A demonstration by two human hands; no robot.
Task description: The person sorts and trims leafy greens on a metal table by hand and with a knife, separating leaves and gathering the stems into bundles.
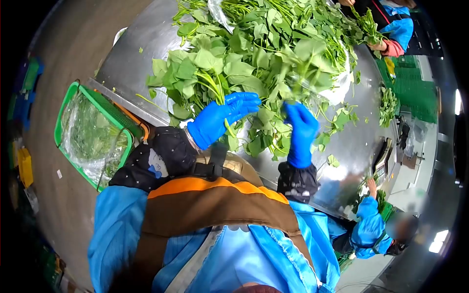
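My left hand (222,118), in a blue glove, is closed around the stems of a small bunch of leafy greens (207,80). The bunch's leaves point up and away from me, and cut stem ends show below the palm. To its right, my right hand (301,129), also gloved in blue, has its fingers pinched together at a leafy stem (305,63) that is smeared by motion. Both hands are at the near edge of a large heap of leafy greens (259,41), and loose leaves hang in front of me between them.
A steel table (132,63) carries the heap, with clear plastic (220,14) among the leaves. At left stands a green basket (61,122) lined with plastic, greens inside. One co-worker (398,31) handles greens at top right; another (369,227) is at lower right, near a scale (383,158).
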